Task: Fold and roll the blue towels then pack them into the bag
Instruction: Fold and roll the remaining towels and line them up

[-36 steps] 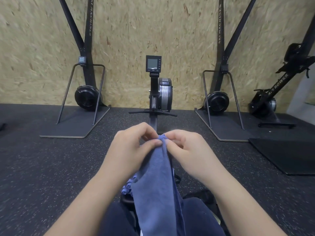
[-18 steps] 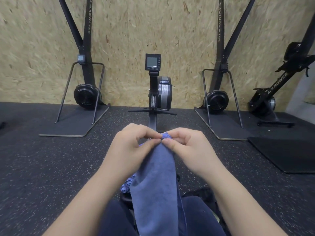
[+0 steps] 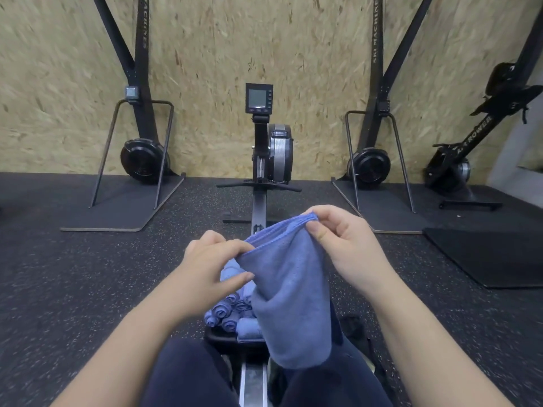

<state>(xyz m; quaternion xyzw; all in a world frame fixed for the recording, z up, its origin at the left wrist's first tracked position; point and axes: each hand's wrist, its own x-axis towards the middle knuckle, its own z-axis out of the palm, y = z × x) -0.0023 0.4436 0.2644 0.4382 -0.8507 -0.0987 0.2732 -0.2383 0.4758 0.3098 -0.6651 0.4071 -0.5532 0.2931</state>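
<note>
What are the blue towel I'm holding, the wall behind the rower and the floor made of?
Blue towel: soft matte cloth, probably microfibre or terry, with a fuzzy nap and a ribbed stitched hem.
Wall: oriented strand board, with unpainted pressed wood flakes showing.
Floor: likely rubber gym flooring, black, matte and pale-speckled.

Towel [image 3: 291, 295] hangs between hands, over lap. Left hand [image 3: 211, 268] pinches its left top corner, lower; right hand [image 3: 346, 245] pinches right corner, higher. Rolled towels [image 3: 227, 314] piled below left hand, on rower seat [image 3: 232, 340], behind hanging towel. Rower rail [image 3: 258, 207] runs ahead to monitor [image 3: 259, 98] at wall [image 3: 264, 39]. Ski machines [image 3: 141, 142] left and right of rower.
</note>
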